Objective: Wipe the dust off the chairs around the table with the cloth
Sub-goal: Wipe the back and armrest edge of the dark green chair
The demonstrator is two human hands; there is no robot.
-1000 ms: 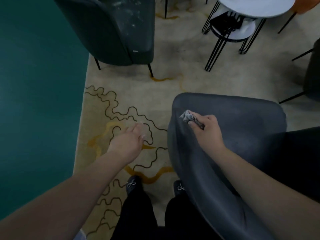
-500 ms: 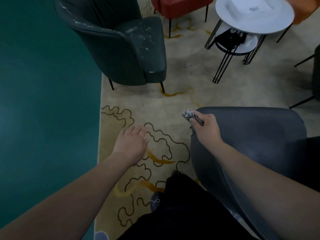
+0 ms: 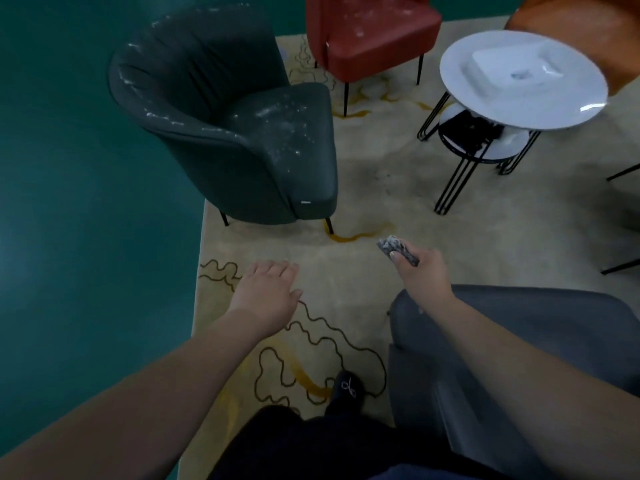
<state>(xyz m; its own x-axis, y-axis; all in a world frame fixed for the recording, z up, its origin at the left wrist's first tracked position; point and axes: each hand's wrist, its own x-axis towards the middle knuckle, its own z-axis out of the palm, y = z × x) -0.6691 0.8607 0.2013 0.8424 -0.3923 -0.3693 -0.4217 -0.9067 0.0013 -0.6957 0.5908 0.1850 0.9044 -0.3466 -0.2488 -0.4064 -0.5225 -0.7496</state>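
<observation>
My right hand [image 3: 420, 271] grips a small crumpled grey cloth [image 3: 396, 249] and hovers over the rug, just past the back of the grey chair [image 3: 540, 334] at the lower right. My left hand [image 3: 268, 291] is held out flat over the rug with its fingers relaxed and holds nothing. Ahead stands a dark green armchair [image 3: 242, 133] with white dust on its seat and rim. Behind it is a red chair [image 3: 370, 32], also speckled with dust. An orange chair [image 3: 588, 26] shows at the top right.
A round white table [image 3: 519, 98] on black wire legs stands at the right with a white tray on it and a lower shelf beneath. A beige patterned rug [image 3: 381, 188] covers the floor; green floor [image 3: 86, 237] lies left. My shoe [image 3: 348, 389] is below.
My right hand with the cloth has left the grey chair's back and moved forward over the rug. The view has tilted up, bringing the green and red chairs into view.
</observation>
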